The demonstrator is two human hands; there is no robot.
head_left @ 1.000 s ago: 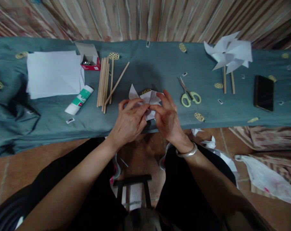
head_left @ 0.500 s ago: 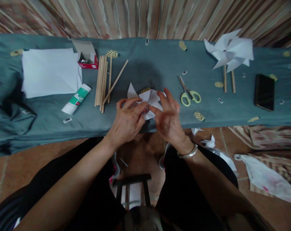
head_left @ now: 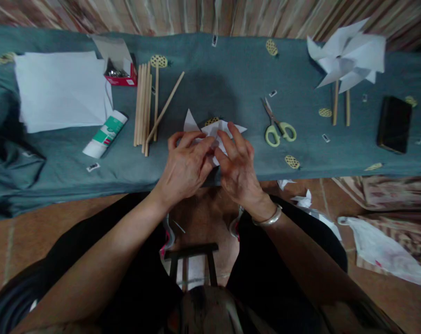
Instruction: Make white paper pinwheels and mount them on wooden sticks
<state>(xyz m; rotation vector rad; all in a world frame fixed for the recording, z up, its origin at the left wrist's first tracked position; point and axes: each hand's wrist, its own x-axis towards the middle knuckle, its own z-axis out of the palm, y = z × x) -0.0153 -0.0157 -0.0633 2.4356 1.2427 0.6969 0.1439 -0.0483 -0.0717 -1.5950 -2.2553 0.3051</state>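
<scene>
A folded piece of white paper point(head_left: 215, 134) is held between the two hands at the near edge of the counter point(head_left: 231, 79), which is covered with a grey-green cloth. The left hand point(head_left: 185, 167) is laid over the left part of the paper, with its thumb and forefinger drawn together in a grip on a fold near the middle. The right hand point(head_left: 238, 167) is set against it from the right, and its forefinger and thumb are pressed onto the same fold; the fingertips of both hands meet there. Two points of the paper are left showing beyond the fingers, one to the upper left and one to the upper right. The lower part of the paper is hidden under the hands, so its whole shape cannot be made out, and it cannot be told whether the paper rests on the cloth or is lifted just off it.

A bangle point(head_left: 268, 218) is worn on the right wrist. Just right of the hands a pair of green-handled scissors point(head_left: 278, 130) is laid, and farther right a finished white paper pinwheel point(head_left: 347, 58) on sticks and a dark phone point(head_left: 394, 124). To the left a row of wooden sticks point(head_left: 144, 109) is laid, with a glue tube point(head_left: 105, 134), a small red box point(head_left: 121, 76) whose contents are too small to tell, and a stack of white sheets point(head_left: 60, 90). Paper scraps point(head_left: 302, 200) are seen on the floor below the counter's edge.
</scene>
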